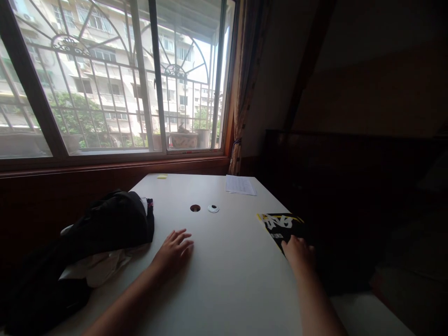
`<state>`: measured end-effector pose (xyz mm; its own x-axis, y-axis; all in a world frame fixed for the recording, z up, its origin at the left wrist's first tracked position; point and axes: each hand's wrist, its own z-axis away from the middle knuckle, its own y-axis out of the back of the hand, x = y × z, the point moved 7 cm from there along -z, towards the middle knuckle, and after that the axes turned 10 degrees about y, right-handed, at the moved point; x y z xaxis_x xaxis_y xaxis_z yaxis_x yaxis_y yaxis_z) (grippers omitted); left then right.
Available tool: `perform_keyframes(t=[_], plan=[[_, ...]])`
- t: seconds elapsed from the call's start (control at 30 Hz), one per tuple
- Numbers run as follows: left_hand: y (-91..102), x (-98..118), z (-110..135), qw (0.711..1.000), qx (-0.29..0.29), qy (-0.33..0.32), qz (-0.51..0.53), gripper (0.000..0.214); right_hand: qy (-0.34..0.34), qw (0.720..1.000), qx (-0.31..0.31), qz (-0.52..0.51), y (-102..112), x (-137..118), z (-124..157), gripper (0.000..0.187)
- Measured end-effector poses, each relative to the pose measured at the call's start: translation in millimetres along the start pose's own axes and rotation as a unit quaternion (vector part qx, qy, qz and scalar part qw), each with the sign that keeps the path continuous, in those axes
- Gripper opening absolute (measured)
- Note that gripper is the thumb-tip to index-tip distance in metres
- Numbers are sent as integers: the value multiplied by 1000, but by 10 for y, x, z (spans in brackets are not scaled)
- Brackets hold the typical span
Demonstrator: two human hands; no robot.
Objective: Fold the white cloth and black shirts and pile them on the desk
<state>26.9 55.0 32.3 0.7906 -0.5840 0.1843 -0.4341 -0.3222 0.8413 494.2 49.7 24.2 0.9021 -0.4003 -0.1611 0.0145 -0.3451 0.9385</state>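
Observation:
My left hand hovers over or rests on the white table; I cannot tell which. Its fingers are spread and it holds nothing. At the table's right edge, my right hand is on a flat black item with bold white lettering and a yellow border. The thumb and curled fingers close on its near part, which they partly hide. The item's exact kind is not clear. To the left of my left hand lies a heap of black cloth, with pale cloth beneath it.
Near the table's middle are a round cable hole and its white cover. Printed papers lie at the back right, a yellow note at the back left. Behind the table stand a barred window and a tied curtain.

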Motion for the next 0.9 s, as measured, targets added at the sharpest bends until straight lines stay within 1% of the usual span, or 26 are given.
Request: perform_keyframes(t=[0.07,0.17,0.37,0.5,0.7,0.8,0.9], plan=[[-53,-53,30,1000,-3,12,25,27,-13,1000,-27,8,-37,-4,33,36],[-42,-89,27,999,0,26,44,24,-15,999,-49,17,-37,-54,39,34],[-31,-12,-10,999,-15,24,38,21,-3,997,-81,12,-43,-124,11,34],[-12,-13,-11,998,-13,14,61,20,0,997,-77,10,-23,-149,23,31],[7,-60,-25,991,-8,0,137,23,20,998,-66,-2,51,-239,72,28],[22,-84,-30,988,-3,-1,155,23,48,997,-56,-20,87,-356,112,25],[45,-105,-27,987,-1,7,163,23,86,995,-29,-41,146,-553,170,21]])
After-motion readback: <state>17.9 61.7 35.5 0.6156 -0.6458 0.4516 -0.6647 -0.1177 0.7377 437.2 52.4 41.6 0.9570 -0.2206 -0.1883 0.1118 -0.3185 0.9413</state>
